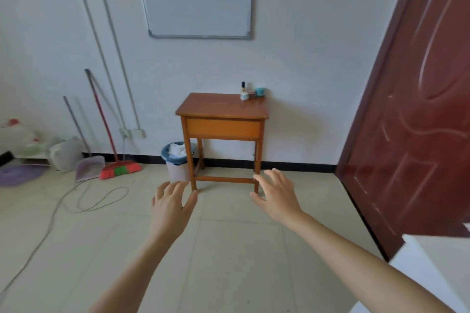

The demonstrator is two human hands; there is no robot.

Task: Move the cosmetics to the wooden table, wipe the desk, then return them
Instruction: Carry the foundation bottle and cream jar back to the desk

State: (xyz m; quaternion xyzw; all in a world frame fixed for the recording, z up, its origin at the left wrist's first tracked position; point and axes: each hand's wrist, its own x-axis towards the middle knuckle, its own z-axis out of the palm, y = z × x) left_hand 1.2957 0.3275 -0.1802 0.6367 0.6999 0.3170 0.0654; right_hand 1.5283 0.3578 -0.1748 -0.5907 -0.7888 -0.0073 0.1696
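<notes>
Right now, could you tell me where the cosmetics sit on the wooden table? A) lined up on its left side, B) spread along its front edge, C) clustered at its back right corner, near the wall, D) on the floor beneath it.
C: the cosmetics stand bunched at the back right corner of the wooden table, close to the wall, while both hands are empty and short of it.

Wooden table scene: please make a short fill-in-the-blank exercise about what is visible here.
1. The cosmetics stand on the back right corner of the ____ table.
2. The left hand and right hand are both ____.
3. Beside the table's left legs stands a trash ____.

Missing words: wooden; empty; bin
</notes>
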